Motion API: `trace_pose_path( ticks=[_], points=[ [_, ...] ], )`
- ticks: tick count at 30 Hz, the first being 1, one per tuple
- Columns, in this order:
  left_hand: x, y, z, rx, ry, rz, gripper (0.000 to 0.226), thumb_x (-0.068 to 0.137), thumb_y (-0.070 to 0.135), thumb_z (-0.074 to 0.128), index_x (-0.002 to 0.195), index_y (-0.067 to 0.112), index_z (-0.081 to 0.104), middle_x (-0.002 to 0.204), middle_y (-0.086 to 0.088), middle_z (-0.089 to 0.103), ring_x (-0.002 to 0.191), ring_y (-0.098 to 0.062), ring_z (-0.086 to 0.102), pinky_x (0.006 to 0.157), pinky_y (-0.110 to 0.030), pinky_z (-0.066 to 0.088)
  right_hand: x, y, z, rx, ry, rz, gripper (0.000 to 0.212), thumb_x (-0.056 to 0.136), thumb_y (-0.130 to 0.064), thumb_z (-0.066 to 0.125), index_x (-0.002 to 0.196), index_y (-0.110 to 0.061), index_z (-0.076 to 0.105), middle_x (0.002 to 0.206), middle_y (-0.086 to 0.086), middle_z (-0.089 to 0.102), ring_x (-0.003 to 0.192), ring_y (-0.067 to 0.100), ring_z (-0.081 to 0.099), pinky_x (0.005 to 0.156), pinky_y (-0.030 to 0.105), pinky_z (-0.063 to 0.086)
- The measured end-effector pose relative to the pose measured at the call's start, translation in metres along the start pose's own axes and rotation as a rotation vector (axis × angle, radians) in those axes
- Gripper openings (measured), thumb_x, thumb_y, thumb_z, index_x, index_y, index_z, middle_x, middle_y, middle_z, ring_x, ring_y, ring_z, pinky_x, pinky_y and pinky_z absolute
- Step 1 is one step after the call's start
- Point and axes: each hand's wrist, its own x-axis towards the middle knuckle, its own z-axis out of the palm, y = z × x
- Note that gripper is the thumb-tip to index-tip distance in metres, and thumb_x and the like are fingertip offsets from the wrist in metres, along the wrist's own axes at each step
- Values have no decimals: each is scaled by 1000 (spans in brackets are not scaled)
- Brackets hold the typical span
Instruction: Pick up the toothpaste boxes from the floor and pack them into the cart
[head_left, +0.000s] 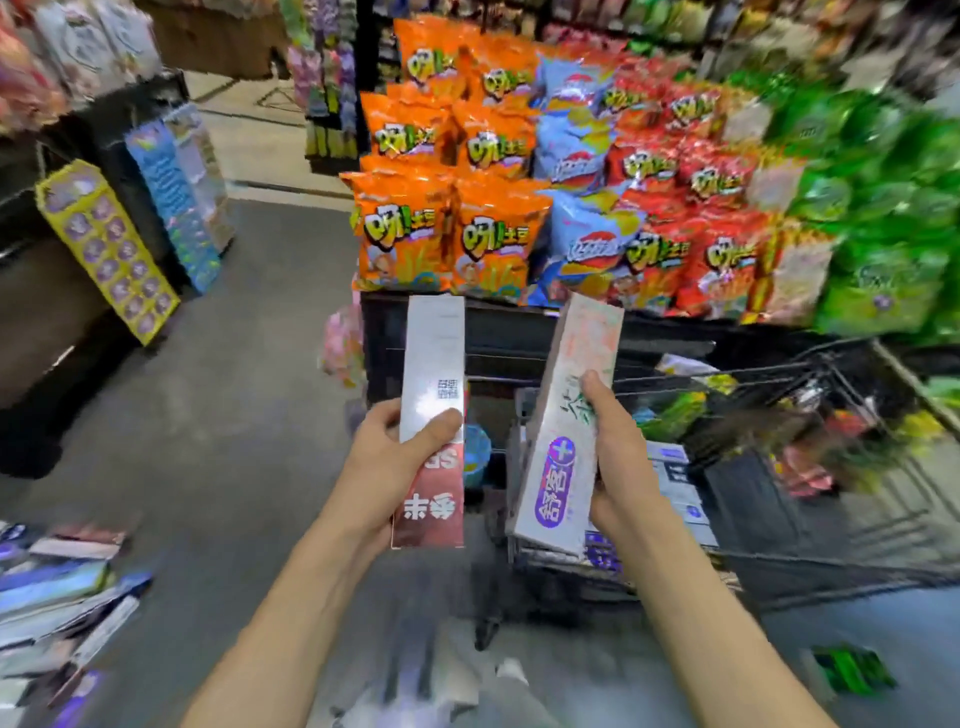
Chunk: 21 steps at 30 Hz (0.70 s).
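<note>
We hold a red-and-white toothpaste box (434, 415) in our left hand (395, 457), a purple-labelled toothpaste box (566, 436) in our right hand (621, 457), each grip wrapped around its box; risk: either box misses the wire cart (810, 379) and slips floorward.

My left hand (387, 452) holds one long cardboard toothpaste box (434, 415) upright, left of another (569, 431) in my right hand (621, 467), above the black wire cart's (810, 374) near-left corner; loose boxes (57, 587) lie on the floor far left.

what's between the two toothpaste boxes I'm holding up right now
In the head view, no object sits between the red-and-white box and the purple-label box; through the gap shows the dark shelf base behind.
</note>
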Motion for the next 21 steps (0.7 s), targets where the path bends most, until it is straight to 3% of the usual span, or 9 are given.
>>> trace_pose_path(
  ticks=[3,7,10,12,14,16,17,19,21],
  points=[
    [32,-21,59,58,-47,-30,53,80,19,80,125,8,55,102,-14,75,65,-19,72,53,-32,57,25,-16,-62,56,55,-7,39,96,-47,61,114,-13,62,85,13,63,67,27,64,67,39,57],
    [83,-54,143,137,-77,-85,51,81,9,79,124,7,53,103,-11,74,65,-14,73,51,-26,55,78,-41,-152,82,122,24,52,94,-48,62,126,-6,60,99,23,57,79,32,61,68,40,57],
    [124,-77,201,199,-114,-135,68,69,18,85,127,8,52,112,-11,74,78,-19,76,59,-30,59,120,-61,-215,13,159,77,57,95,-52,61,135,-11,58,113,19,64,88,31,66,72,40,59],
    [152,-91,233,259,-117,-161,72,63,22,87,125,10,52,115,-11,73,88,-22,75,71,-36,62,149,-70,-252,-86,205,107,58,89,-62,62,133,-24,61,122,5,71,100,26,72,87,46,59],
    [178,-103,258,351,-111,-174,78,56,33,97,119,18,53,114,-6,73,98,-24,73,88,-45,60,177,-74,-281,-197,210,126,68,83,-74,61,136,-32,59,132,-4,67,119,22,65,106,56,47],
    [206,-122,274,446,-108,-156,85,47,43,98,116,25,51,114,-4,72,102,-23,71,93,-50,57,205,-69,-308,-306,182,113,79,77,-83,59,142,-39,52,144,-11,57,134,17,54,116,57,35],
    [218,-131,282,495,-112,-147,87,48,43,97,118,26,49,114,-3,71,101,-19,71,92,-46,58,218,-65,-319,-341,166,103,80,78,-84,58,144,-40,49,147,-13,54,136,14,51,118,55,33],
    [241,-152,291,569,-138,-143,79,63,24,96,123,23,44,110,-2,68,88,-1,69,78,-23,58,241,-57,-335,-371,175,110,84,78,-86,55,148,-41,43,151,-15,50,139,11,47,119,54,30],
    [267,-174,294,615,-175,-148,73,69,10,92,119,25,41,102,2,65,76,0,68,64,-17,54,261,-47,-347,-404,222,128,92,75,-88,53,151,-39,37,151,-14,48,137,10,46,118,51,32]
  ],
)
